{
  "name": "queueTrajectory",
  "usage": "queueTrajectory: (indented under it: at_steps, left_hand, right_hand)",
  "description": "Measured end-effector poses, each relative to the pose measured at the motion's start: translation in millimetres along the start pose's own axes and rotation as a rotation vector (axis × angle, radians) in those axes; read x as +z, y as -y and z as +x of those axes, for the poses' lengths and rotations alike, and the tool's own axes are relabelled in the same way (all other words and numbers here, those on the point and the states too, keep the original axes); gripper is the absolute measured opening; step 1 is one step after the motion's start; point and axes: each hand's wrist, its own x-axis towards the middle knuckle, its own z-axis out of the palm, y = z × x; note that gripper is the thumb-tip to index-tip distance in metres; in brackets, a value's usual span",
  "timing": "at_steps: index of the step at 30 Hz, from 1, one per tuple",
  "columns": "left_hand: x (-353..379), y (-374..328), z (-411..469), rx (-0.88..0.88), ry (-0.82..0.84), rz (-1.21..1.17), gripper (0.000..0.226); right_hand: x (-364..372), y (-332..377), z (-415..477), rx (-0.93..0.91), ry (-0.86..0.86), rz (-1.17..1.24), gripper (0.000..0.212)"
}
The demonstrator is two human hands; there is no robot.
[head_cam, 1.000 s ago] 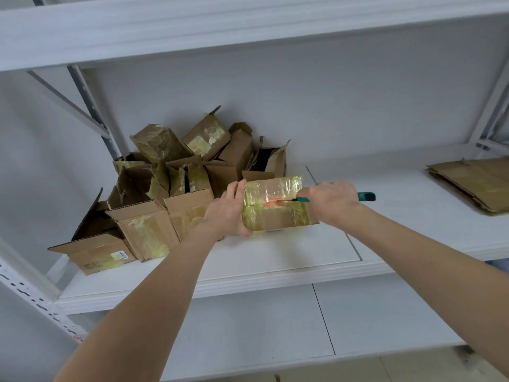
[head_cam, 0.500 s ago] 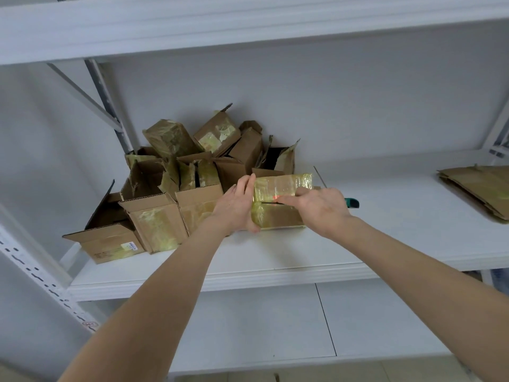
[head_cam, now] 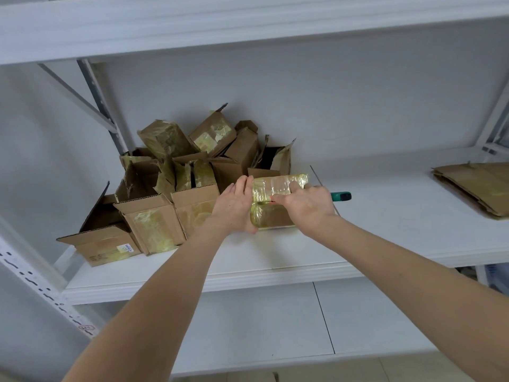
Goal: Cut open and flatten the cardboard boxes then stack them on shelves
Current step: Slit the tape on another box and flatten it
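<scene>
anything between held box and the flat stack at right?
Head view: mostly bare shelf; only the cutter handle, sticking out of the right hand.

White metal shelf point(head_cam: 399, 202), upper shelf point(head_cam: 248, 23) overhead; pale grey wall point(head_cam: 358, 106) behind; perforated upright point(head_cam: 35, 285) left.

A small brown cardboard box point(head_cam: 275, 186), wrapped in glossy yellowish tape, lies on the white metal shelf point(head_cam: 385, 230). A teal-handled cutter point(head_cam: 341, 196) meets its middle seam. A heap of opened brown cardboard boxes point(head_cam: 176, 194) sits just left. Flattened brown cardboard sheets point(head_cam: 479, 188) lie stacked far right.
</scene>
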Motion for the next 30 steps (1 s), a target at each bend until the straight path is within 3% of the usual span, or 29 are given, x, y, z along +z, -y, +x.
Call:
queueTrajectory:
  at_steps: [22,25,30]
  left_hand:
    - [0,-3,-3,-0.023,0.029,0.019,0.137]
    - [3,2,-5,-0.023,0.049,0.037,0.135]
    - [4,7,-3,-0.004,0.053,0.037,0.136]
  right_hand:
    - [6,-15,-4,0.025,-0.002,0.029,0.06]
    - [9,-36,-9,0.081,0.059,0.002,0.054]
    - [17,-59,-11,0.151,0.109,0.046,0.063]
